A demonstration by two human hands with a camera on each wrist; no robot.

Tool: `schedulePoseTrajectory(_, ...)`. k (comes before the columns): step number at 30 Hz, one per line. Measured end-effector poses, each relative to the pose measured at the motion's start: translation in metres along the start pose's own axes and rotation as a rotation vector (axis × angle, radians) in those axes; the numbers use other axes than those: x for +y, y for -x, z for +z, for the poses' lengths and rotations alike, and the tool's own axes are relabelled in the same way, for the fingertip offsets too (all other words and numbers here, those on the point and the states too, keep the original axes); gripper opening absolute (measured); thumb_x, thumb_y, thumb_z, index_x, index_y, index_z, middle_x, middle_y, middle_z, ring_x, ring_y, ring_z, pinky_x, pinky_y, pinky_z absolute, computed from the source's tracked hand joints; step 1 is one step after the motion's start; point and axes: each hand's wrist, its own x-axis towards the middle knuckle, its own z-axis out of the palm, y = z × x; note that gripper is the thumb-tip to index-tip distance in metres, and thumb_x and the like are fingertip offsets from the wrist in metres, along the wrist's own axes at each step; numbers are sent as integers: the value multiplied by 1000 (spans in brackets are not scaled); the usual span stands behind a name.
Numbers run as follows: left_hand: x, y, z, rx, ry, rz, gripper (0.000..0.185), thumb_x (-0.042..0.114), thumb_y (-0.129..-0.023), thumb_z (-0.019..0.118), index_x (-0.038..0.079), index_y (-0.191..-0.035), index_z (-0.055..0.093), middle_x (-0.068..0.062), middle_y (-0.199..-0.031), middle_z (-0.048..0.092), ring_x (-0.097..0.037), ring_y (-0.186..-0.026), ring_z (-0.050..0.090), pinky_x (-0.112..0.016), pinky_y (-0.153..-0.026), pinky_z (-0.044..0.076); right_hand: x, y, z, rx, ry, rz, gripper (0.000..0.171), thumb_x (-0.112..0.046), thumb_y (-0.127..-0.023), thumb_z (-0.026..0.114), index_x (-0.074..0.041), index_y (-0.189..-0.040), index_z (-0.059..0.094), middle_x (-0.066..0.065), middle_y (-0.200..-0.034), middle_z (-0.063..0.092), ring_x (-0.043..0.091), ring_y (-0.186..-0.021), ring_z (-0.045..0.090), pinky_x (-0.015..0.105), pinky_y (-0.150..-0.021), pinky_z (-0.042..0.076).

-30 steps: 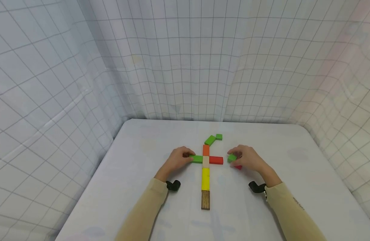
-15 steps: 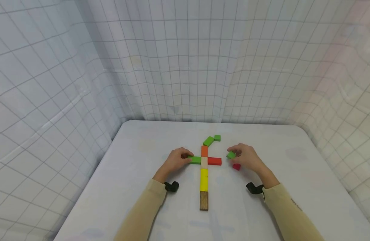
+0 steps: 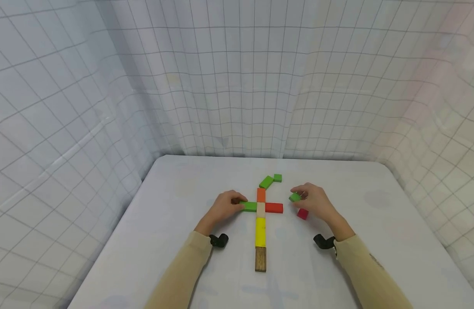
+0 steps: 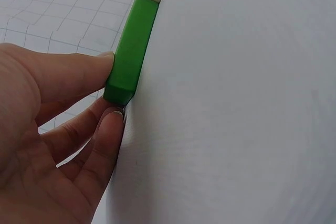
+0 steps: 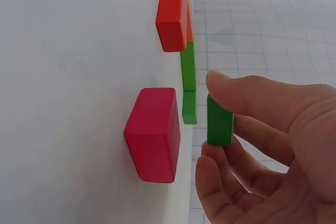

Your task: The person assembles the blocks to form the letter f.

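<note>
A green block [image 3: 250,207] lies against the left side of a pale wood block [image 3: 261,210], and my left hand [image 3: 226,203] pinches its outer end. In the left wrist view, the thumb [image 4: 79,72] is on its side and fingertips are at its end. My right hand [image 3: 315,200] holds a small green block [image 5: 219,121] between thumb and fingers, raised off the table. Just under that hand sits a crimson block [image 5: 152,135]. A red block [image 3: 274,208] extends from the pale block's right side, and an orange-red block [image 3: 261,195] from its far side.
Toward me, a yellow piece [image 3: 260,231] and a dark brown wood-grained block [image 3: 260,259] continue the line. Beyond the orange-red block are a slanted green block [image 3: 266,182] and a small green one [image 3: 278,177]. Gridded white cloth [image 3: 237,86] encloses the white table [image 3: 183,171].
My right hand has lifted the small green block slightly away from the crimson block, which now shows more fully. The left hand keeps its hold. The whole view has shifted a little.
</note>
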Motion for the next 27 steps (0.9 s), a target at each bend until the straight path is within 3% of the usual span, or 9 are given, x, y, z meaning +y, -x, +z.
schedulePoseTrajectory(8,-1,-1,0,-3,0,2,16,16,-94,72,16,-109,77,4,-100,65,-16,-87,57,-34,-80,49,3,-17,-2,6,34,22,42,-17,-84,82,-9,-124,72,8,-107,63,27,-98,60,39,-77,52)
schedulePoseTrajectory(27,0,-1,-1,-8,-10,0,17,15,-94,72,15,-109,77,4,-96,64,-17,-85,55,-34,-78,48,5,-51,-7,30,-28,50,43,-15,-86,79,-4,-127,69,14,-113,63,32,-105,59,44,-83,51)
